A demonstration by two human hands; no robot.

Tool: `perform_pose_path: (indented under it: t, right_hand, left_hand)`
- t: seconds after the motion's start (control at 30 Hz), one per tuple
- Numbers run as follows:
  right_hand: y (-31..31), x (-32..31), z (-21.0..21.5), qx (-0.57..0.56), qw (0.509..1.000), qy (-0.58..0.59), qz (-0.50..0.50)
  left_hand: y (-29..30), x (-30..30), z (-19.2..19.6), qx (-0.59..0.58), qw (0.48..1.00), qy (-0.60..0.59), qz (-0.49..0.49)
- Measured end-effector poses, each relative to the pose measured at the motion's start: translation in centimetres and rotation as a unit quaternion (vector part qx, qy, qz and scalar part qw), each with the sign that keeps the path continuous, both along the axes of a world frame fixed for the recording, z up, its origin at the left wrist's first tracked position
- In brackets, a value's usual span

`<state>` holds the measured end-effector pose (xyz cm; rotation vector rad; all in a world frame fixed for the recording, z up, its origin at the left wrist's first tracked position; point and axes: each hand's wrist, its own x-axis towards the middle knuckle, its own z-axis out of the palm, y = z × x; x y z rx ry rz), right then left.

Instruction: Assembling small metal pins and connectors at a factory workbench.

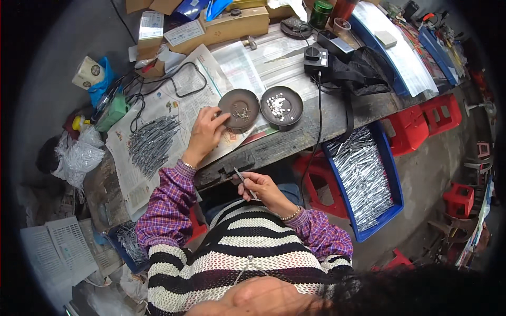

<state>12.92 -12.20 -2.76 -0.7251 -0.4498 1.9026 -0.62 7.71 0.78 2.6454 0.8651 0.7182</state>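
My left hand [206, 132] is at the near left rim of a dark round dish [239, 100], fingers partly stretched and fingertips just over the rim. Small metal pins [241, 111] lie loose in that dish. Beside it stands a second dark dish [297, 110] with small shiny round pieces [278, 105] inside. Close to my body, below the bench edge, my right hand [265, 190] grips a slim grey metal piece [244, 181], tilted between thumb and fingers. Left of my left hand, a pile of slim dark metal pieces [154, 143] rests on newspaper [117, 156].
A blue crate [362, 234] full of shiny slim metal parts stands at the right, near red stools [409, 131]. A black cable [314, 152] hangs over the bench edge from a small black device [316, 62]. Cardboard boxes [232, 26] line the back.
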Motion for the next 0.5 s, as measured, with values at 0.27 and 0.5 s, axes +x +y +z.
perform_pose_path:
  t: [0.27, 0.5]
  right_hand:
    - [0.1, 0.7, -0.7, -0.027, 1.000, 0.011, -0.005]
    - [-0.6, 1.1, -0.9, -0.003, 1.000, 0.010, -0.027]
  left_hand:
    - [0.1, 0.9, -0.7, 0.079, 0.997, 0.014, -0.003]
    - [-0.2, 0.8, -0.9, 0.136, 0.990, 0.024, -0.015]
